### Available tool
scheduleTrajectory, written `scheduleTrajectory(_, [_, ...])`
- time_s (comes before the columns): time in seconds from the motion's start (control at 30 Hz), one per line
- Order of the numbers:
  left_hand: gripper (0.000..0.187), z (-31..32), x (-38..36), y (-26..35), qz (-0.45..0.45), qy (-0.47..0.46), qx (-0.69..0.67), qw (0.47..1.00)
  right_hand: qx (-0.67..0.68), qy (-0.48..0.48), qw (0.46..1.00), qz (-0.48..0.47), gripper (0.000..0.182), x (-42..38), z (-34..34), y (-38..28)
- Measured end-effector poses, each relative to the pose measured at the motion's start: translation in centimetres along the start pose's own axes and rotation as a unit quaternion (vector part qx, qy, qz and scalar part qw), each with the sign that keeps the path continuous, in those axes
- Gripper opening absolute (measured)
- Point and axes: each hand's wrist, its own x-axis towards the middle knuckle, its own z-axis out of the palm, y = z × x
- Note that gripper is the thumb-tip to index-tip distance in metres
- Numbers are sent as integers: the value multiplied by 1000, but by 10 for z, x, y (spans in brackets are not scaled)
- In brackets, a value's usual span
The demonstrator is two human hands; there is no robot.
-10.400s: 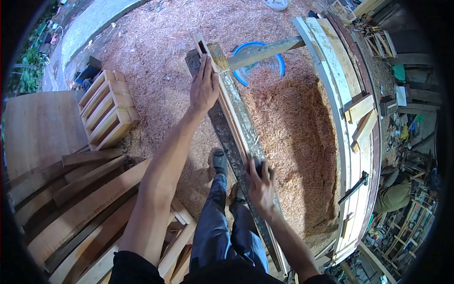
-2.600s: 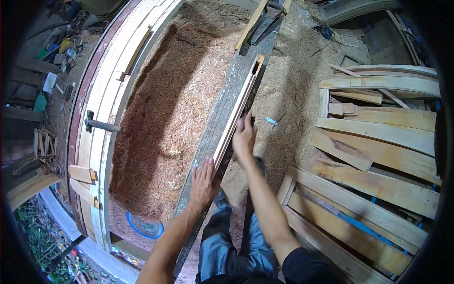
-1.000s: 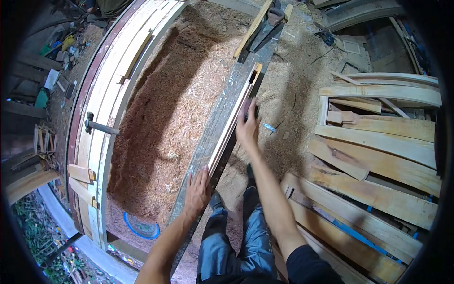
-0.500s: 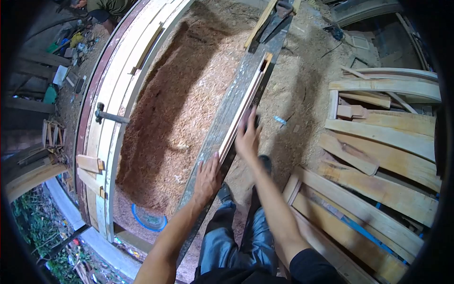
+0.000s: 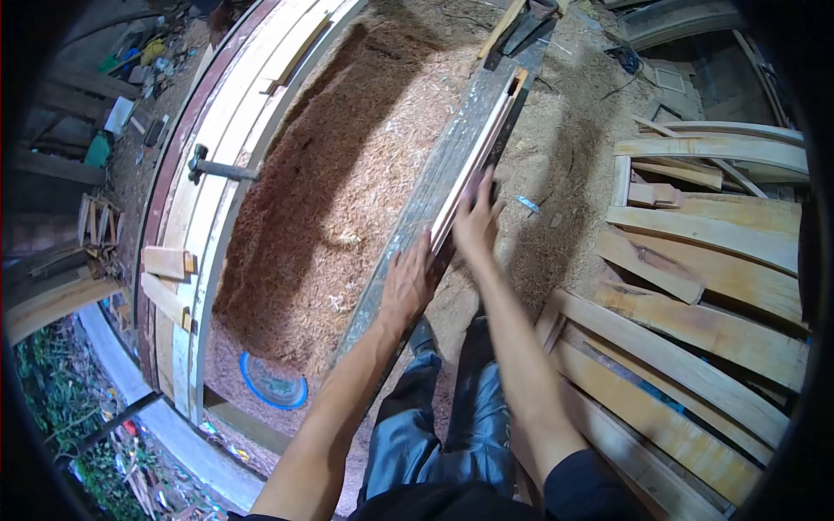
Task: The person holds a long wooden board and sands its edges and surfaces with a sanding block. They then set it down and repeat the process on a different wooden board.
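Note:
A long, narrow wooden strip [image 5: 473, 169] lies lengthwise on a weathered plank bench [image 5: 404, 226]. My left hand [image 5: 408, 282] rests on the near part of the strip, its fingers stretched out flat and pointing away from me. Just ahead and to the right, my right hand [image 5: 475, 227] is closed around a small dark piece [image 5: 472, 187], perhaps sandpaper, pressed along the strip's right side. The fingers cover most of that piece, and motion blurs it. At the bench's far end sits a dark metal tool, probably a hand plane [image 5: 528, 26].
Wood shavings [image 5: 347, 174] fill the ground left of the bench, with a blue-rimmed round object [image 5: 276, 382] on them. A hammer [image 5: 221, 169] and wood offcuts [image 5: 169, 260] lie on a long plank surface at left. Curved wooden pieces [image 5: 695, 286] are stacked at right.
My view has shifted, so the bench and surroundings sit higher in the picture. Both hands stay on the strip; my right hand keeps the dark piece and has shifted only slightly along it.

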Motion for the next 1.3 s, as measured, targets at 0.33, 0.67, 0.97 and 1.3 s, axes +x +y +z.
scheduleTrajectory(0.33, [65,-1,-106,-30,16,57,-105,993,20,-106,994,-10,69,-166,47,34])
scheduleTrajectory(0.67, [62,1,-111,-27,-47,-7,-82,996,-25,-11,1000,13,62,-42,12,6])
scheduleTrajectory(0.97, [63,-3,-107,-26,-45,4,-97,994,-17,12,999,-40,67,-142,63,35])
scheduleTrajectory(1.3, [62,-2,-108,-26,-22,36,-68,997,1,-54,998,-45,68,-162,51,35])
